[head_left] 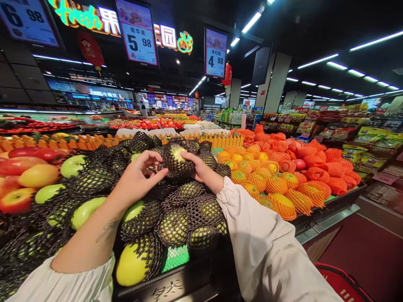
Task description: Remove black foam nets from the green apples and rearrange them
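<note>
A green apple in a black foam net [179,161] is held up over the display, in my right hand [199,167]. The thumb lies across its top, where pale green skin shows through the net's opening; the fingers behind it are mostly hidden. My left hand [141,174] is at the apple's left side, its fingers curved and apart from the thumb. Its fingertips are close to the net; I cannot tell if they touch it. Below both hands lie several netted green apples [173,226], and a barer green apple [132,264] sits at the front edge.
Red-yellow apples [30,172] lie at the left. Oranges in orange nets [264,178] and fruit in red nets [327,163] fill the right side. An orange picket fence [72,142] runs behind. A red basket [340,283] is at lower right. Price screens [137,33] hang overhead.
</note>
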Motion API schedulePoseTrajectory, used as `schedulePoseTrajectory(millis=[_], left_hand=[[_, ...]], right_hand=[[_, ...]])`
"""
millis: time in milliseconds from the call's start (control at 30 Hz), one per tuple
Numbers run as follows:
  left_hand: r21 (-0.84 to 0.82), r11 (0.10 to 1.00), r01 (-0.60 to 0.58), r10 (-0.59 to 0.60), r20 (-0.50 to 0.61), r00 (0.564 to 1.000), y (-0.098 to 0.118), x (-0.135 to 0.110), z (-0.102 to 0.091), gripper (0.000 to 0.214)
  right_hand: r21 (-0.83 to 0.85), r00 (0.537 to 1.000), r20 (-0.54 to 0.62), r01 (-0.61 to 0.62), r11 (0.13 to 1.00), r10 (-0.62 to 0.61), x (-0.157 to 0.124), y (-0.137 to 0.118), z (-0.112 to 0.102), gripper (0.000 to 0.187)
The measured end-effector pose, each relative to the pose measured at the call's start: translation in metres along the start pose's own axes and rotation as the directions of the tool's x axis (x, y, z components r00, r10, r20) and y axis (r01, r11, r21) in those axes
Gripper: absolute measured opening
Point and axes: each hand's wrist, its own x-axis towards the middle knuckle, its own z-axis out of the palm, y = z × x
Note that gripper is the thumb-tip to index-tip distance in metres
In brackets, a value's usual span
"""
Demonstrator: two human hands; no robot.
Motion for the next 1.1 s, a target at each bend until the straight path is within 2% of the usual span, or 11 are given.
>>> schedulePoseTrajectory(millis=[100, 233, 300, 367, 467, 567, 667, 800, 933, 1100], left_hand=[[0.173, 0.985, -0.012, 0.002, 0.061, 0.998, -0.009, 0.001, -0.002, 0.028], [0.355, 0.935, 0.004, -0.044, 0.103, 0.994, -0.017, 0.002, -0.003, 0.030], [0.372, 0.928, -0.015, -0.017, 0.084, 0.996, -0.017, 0.001, -0.002, 0.039], [0.367, 0.925, -0.102, 0.083, 0.067, 0.994, -0.015, 0.001, -0.002, 0.056], [0.351, 0.896, -0.272, 0.231, 0.153, 0.961, -0.013, -0.002, -0.001, 0.080], [0.319, 0.889, -0.328, 0.249, 0.263, 0.932, -0.011, -0.006, -0.001, 0.094], [0.289, 0.906, -0.310, 0.222, 0.299, 0.928, -0.009, -0.009, 0.000, 0.099], [0.301, 0.921, -0.249, 0.183, 0.231, 0.956, -0.011, -0.006, 0.003, 0.092], [0.323, 0.933, -0.162, 0.138, 0.095, 0.986, -0.013, -0.002, 0.007, 0.081], [0.343, 0.939, -0.005, 0.037, -0.087, 0.996, -0.007, -0.003, 0.008, 0.080]], right_hand=[[0.014, 0.999, -0.043, -0.017, 1.000, 0.018, 0.000, 0.001, 0.000, 0.033], [0.044, 0.999, -0.052, 0.007, 0.999, -0.005, 0.000, 0.001, 0.002, 0.038], [0.031, 0.999, -0.049, 0.010, 0.999, -0.008, -0.001, 0.001, 0.006, 0.043], [-0.011, 0.999, -0.051, 0.018, 1.000, -0.018, -0.003, 0.001, 0.009, 0.049], [-0.082, 0.997, -0.075, 0.021, 0.996, -0.028, -0.006, 0.002, 0.011, 0.058], [-0.112, 0.995, -0.099, -0.009, 0.994, -0.002, -0.006, 0.003, 0.010, 0.068], [-0.112, 0.996, -0.093, -0.022, 0.994, 0.011, -0.005, 0.004, 0.009, 0.073], [-0.141, 0.997, -0.073, -0.027, 0.990, 0.017, -0.006, 0.004, 0.007, 0.073], [-0.164, 1.000, 0.025, 0.010, 0.986, -0.006, -0.008, 0.005, 0.004, 0.076], [0.000, 0.995, 0.088, -0.049, 0.999, 0.048, -0.005, 0.002, 0.001, 0.066]])
